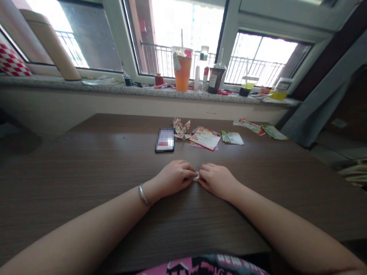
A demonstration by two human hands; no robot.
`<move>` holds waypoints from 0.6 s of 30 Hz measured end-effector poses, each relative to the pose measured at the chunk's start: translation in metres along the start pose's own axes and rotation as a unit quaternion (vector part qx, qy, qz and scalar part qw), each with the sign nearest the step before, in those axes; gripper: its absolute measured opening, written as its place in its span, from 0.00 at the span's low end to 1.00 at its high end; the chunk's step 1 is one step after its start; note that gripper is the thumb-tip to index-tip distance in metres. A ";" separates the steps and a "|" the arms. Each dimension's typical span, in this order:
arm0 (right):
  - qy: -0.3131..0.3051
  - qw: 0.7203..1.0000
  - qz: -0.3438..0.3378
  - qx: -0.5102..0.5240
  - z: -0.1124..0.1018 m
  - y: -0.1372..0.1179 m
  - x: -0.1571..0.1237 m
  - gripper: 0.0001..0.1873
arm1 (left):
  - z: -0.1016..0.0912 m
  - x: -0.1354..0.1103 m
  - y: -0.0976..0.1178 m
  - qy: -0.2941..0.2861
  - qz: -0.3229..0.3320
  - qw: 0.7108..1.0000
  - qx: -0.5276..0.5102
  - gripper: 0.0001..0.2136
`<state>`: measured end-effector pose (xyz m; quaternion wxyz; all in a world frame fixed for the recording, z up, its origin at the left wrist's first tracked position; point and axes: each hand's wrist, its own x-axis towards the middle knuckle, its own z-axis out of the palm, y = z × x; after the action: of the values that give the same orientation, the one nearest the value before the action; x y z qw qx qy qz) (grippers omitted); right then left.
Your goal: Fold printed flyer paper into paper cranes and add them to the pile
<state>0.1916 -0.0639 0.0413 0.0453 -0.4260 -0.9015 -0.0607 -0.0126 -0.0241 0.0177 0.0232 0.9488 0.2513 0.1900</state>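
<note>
Between my fingertips a small piece of folded white paper (196,177) shows, low over the brown table (120,168); most of it is covered by my fingers. From the left, my left hand (177,176) pinches it, a silver bangle round the wrist. My right hand (215,178) grips the opposite side with curled fingers. Just beyond my hands lie a phone (165,140) with a blurred screen, several folded paper figures (181,128) with red stripes, and a stack of printed cards (206,137).
Farther right on the table are another pile of cards (232,138) and some loose printed strips (252,126). Along the windowsill (109,88) stand an orange drink cup (182,72), a dark cup (216,79), small bottles and pens. A grey curtain (312,107) hangs at the right.
</note>
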 end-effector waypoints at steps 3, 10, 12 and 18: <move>-0.013 1.000 0.008 -0.009 -0.003 -0.003 -0.003 0.09 | -0.001 0.000 0.000 -0.001 0.001 1.000 -0.003 0.09; -0.001 0.999 -0.003 -0.044 -0.002 0.000 -0.003 0.09 | -0.007 -0.001 0.004 -0.004 -0.007 1.000 -0.002 0.12; 0.011 0.999 -0.008 -0.052 0.000 0.004 -0.002 0.10 | -0.007 -0.002 0.005 -0.008 -0.007 1.000 0.011 0.12; 0.032 0.999 -0.001 -0.038 0.007 0.012 0.002 0.12 | -0.004 -0.004 0.003 -0.025 0.006 1.000 0.007 0.10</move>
<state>0.1995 -0.0536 0.0359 0.0575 -0.4248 -0.8969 -0.1087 -0.0157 -0.0290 0.0204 0.0215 0.9548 0.2466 0.1643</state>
